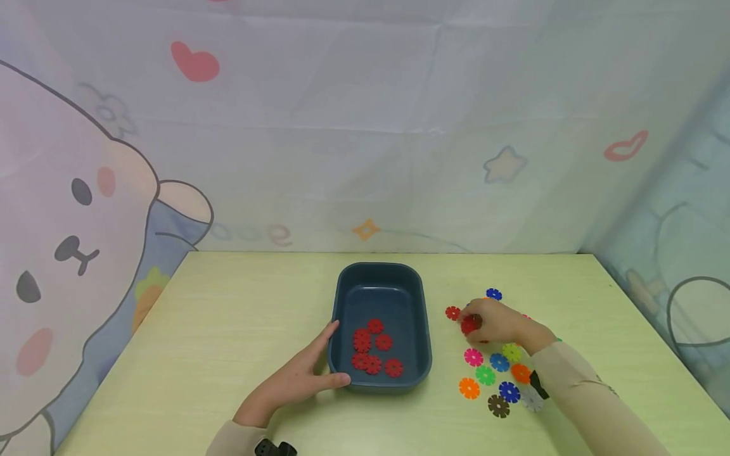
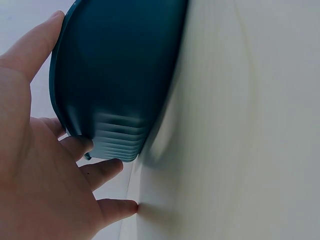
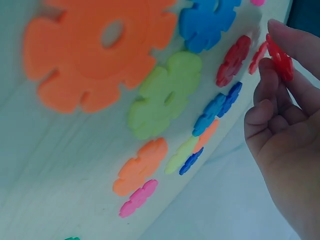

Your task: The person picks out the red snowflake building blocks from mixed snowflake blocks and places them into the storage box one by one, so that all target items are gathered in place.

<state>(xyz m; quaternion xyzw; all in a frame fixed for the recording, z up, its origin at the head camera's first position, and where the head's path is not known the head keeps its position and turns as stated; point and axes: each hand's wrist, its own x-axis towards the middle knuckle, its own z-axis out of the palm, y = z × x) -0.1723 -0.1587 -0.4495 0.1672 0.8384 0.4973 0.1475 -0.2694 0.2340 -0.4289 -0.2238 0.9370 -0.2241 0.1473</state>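
Note:
A dark blue tray (image 1: pixel 381 275) holds several red flower-shaped discs (image 1: pixel 393 367), gathered toward its near half. My left hand (image 1: pixel 293 383) rests against the tray's near left corner, thumb on the near rim and forefinger along the left side. In the left wrist view its fingers are spread and fairly straight beside the tray wall (image 2: pixel 115 65). To the right of the tray, my right hand (image 1: pixel 499 322) pinches a red notched disc (image 3: pixel 281 60) between thumb and fingertips. Another red disc (image 1: pixel 453 313) lies just left of those fingertips.
Loose discs in many colours lie around and below my right hand, among them an orange disc (image 1: pixel 469 388), a brown disc (image 1: pixel 499 406) and a green disc (image 1: pixel 485 375). A dark blue disc (image 1: pixel 493 294) lies beyond it. A printed cloth (image 1: pixel 353 126) hangs behind the table (image 1: pixel 251 297).

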